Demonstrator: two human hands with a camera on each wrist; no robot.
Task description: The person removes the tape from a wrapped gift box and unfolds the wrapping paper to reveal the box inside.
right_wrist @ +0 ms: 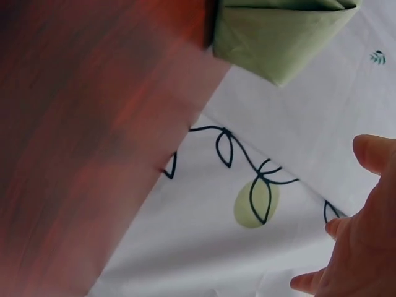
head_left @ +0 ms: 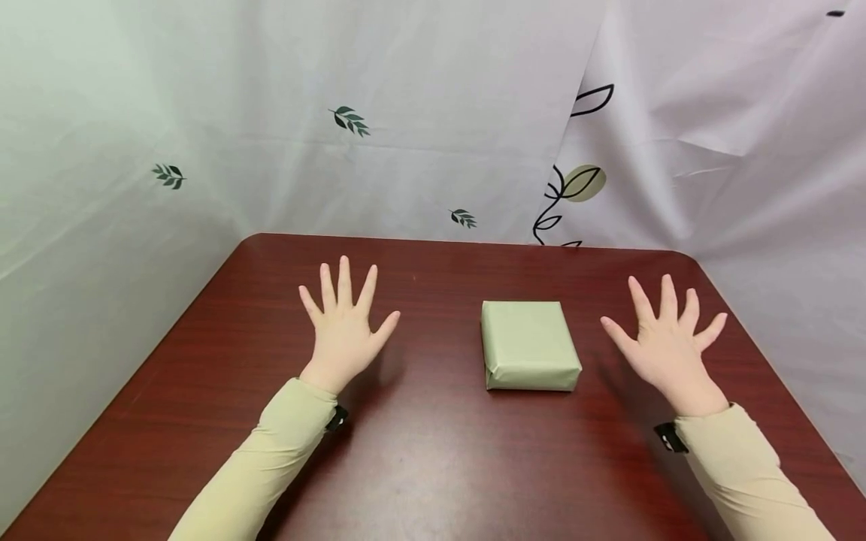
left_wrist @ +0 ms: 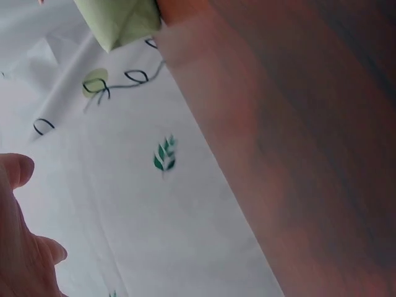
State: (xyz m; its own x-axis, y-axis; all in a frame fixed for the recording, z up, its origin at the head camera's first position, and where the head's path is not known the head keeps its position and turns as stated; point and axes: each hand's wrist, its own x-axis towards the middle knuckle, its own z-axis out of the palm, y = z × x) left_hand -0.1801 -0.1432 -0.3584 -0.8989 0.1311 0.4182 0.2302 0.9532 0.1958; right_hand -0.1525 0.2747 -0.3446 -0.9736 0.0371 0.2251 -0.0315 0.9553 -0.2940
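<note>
A square package wrapped in light green paper (head_left: 531, 344) lies on the dark red table (head_left: 433, 466), right of the middle. Left of it, the left hand (head_left: 343, 330) is spread, palm down, with straight fingers and holding nothing. On the package's other side the right hand (head_left: 670, 346) is spread the same way, also holding nothing. Neither hand touches the package. Part of the package (left_wrist: 120, 21) shows at the top of the left wrist view, with the left hand (left_wrist: 25, 235) at the lower left. The right wrist view shows its folded side (right_wrist: 278, 40) and the right hand (right_wrist: 365, 229).
Behind the table and along both its sides hangs a white cloth (head_left: 433, 90) with leaf prints. Both forearms, in light sleeves (head_left: 257, 458), come in from the near edge, with a small black device (head_left: 670, 437) under each wrist.
</note>
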